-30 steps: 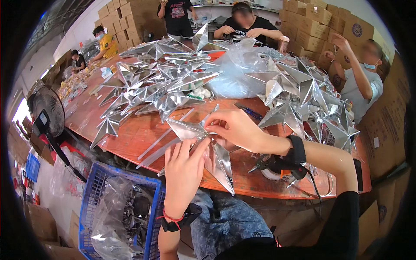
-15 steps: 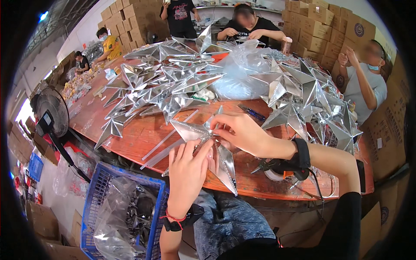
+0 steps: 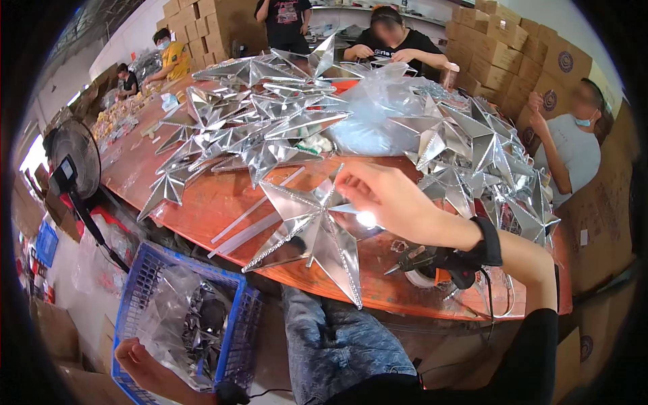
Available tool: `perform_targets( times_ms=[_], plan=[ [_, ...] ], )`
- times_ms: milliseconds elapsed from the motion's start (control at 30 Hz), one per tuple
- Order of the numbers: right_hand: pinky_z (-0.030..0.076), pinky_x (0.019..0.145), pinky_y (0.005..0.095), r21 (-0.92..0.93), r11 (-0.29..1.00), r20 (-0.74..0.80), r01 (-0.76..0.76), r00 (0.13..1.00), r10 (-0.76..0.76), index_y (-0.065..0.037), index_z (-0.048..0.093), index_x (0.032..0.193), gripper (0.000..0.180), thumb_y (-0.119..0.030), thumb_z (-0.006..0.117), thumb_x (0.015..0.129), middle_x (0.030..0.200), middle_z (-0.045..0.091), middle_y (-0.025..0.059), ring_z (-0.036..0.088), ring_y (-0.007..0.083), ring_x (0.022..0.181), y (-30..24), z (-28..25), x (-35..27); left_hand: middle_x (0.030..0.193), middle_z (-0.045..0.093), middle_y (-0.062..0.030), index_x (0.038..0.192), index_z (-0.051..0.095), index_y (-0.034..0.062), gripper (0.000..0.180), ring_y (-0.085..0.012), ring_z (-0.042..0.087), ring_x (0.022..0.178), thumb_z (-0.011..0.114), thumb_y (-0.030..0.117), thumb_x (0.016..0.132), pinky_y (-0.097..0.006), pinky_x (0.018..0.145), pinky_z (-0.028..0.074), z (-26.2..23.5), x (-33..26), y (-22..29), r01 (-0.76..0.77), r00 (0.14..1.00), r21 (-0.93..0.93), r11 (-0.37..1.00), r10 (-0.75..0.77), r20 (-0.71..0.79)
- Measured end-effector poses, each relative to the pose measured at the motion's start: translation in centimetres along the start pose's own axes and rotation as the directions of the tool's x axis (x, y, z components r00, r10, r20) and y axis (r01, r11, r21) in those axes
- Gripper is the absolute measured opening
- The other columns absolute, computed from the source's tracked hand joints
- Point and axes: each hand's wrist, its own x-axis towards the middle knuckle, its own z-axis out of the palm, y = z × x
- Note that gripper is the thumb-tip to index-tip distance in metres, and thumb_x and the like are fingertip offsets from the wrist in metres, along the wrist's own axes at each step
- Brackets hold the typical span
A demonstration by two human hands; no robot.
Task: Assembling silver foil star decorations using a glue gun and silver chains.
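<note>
A shiny silver five-pointed star (image 3: 307, 223) with beaded ridges lies on the front of the red wooden table. My right hand (image 3: 381, 199) is closed at the star's upper arm, its fingers bent in against it; the fingertips are partly hidden. Down at the lower left, my left hand (image 3: 145, 368) is over the near side of a blue plastic basket (image 3: 131, 297), fingers loosely apart and nothing visible in them. Inside the basket are a clear plastic bag (image 3: 162, 317) and dark silver pieces (image 3: 206, 317).
A glue gun (image 3: 418, 260) with a cord lies right of the star. Clear strips (image 3: 246, 236) lie to its left. Piles of silver stars (image 3: 270, 121) and a plastic bag (image 3: 378, 125) cover the far side. A fan (image 3: 74, 165) stands left. Several people work around the table.
My left hand has let go of the star and dropped down left to the basket. My right hand has risen from the star's centre to its upper arm.
</note>
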Motion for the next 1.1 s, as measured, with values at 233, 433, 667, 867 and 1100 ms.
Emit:
perform_targets(
  times_ms=[233,433,667,867,1100],
  plan=[
    [0.046,0.062,0.0386,-0.114,0.993,0.028,0.022,0.999,-0.019,-0.004,0.050,0.094,0.016,-0.018,0.050,0.089,0.076,0.061,0.0149,0.061,0.0306,0.070,0.3,-0.9,-0.9,0.075,0.041,-0.0041,0.084,0.044,0.0028,0.022,-0.0128,0.041,0.070,0.046,0.022,0.095,-0.025,0.065,0.038,-1.8,-3.8,-6.2,0.188,0.956,0.352,0.917,-0.253,0.146],
    [0.048,0.065,0.0327,-0.104,0.994,0.111,0.039,0.993,-0.028,-0.002,0.050,0.098,0.014,-0.012,0.051,0.088,0.084,0.060,0.0143,0.063,0.0259,0.076,0.3,-0.3,-0.4,0.066,0.033,-0.0014,0.079,0.041,0.0032,0.026,-0.0108,0.033,0.059,0.042,0.022,0.097,-0.025,0.055,0.033,-1.3,-6.5,-11.0,0.189,0.974,0.172,0.967,-0.206,0.092],
    [0.046,0.062,0.0396,-0.042,0.973,0.072,0.226,0.972,-0.223,-0.002,0.047,0.097,0.016,-0.009,0.053,0.084,0.081,0.062,0.0155,0.061,0.0331,0.069,1.4,0.9,-0.3,0.061,0.033,-0.0001,0.078,0.043,0.0031,0.029,-0.0081,0.032,0.054,0.040,0.024,0.097,-0.024,0.049,0.029,-1.0,-7.2,-10.9,0.439,0.856,0.172,0.882,-0.469,0.220],
    [0.047,0.063,0.0393,0.019,0.991,0.129,0.132,0.983,-0.133,-0.002,0.046,0.098,0.016,-0.008,0.052,0.084,0.083,0.063,0.0162,0.062,0.0333,0.071,1.0,1.0,0.0,0.066,0.048,-0.0024,0.084,0.050,0.0006,0.021,-0.0088,0.046,0.059,0.044,0.017,0.096,-0.022,0.053,0.037,0.0,-8.3,-12.4,0.391,0.874,-0.086,0.917,-0.340,0.346],
    [0.049,0.070,0.0317,-0.039,0.995,0.156,0.088,0.985,-0.081,-0.003,0.052,0.099,0.015,-0.010,0.054,0.086,0.085,0.064,0.0136,0.065,0.0252,0.082,0.7,0.8,-0.1,0.083,0.059,-0.0089,0.095,0.053,-0.0030,0.010,-0.0140,0.060,0.077,0.050,0.005,0.091,-0.025,0.072,0.049,0.7,-8.5,-10.8,0.468,0.826,-0.137,0.873,-0.377,0.419]
  ],
)
